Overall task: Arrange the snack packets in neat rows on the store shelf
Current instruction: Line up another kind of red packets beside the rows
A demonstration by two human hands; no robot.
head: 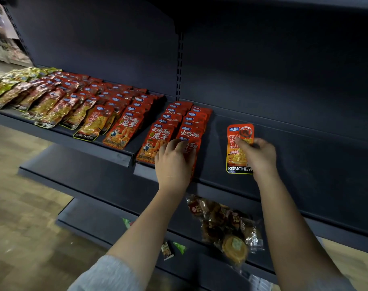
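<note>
The right hand (pixel 257 154) pinches an orange-red snack packet (pixel 239 149), thumb and fingers curled over its right edge about halfway up. The packet lies flat on the dark shelf (pixel 294 156), printed side up, its white KONCHEW band at the near end, and it sits alone, well apart from the rows to its left.

The left hand (pixel 174 162) rests with fingers curled over the nearest red packet (pixel 191 148) of the rightmost row, covering most of it; whether it grips the packet or only presses on it cannot be told. That packet reaches the near edge of the shelf.

Beyond the left hand, 2 rows of red packets (pixel 178 120) run from near to far, overlapping like tiles, each showing its blue label at the top. Just left of them is a joint between 2 shelf boards, and past it more rows of red and orange packets (pixel 107 106) fan away to the far left, ending in brownish and green-yellow packets (pixel 15 85) at the far-left end.

Below, on a lower shelf (pixel 115 185), a heap of clear-wrapped pastries (pixel 227 225) lies between the 2 forearms, with a small wrapped snack (pixel 167 250) and green wrapper pieces (pixel 180 246) near it. A grey sleeve (pixel 107 274) covers the left upper arm at the near-left corner.
</note>
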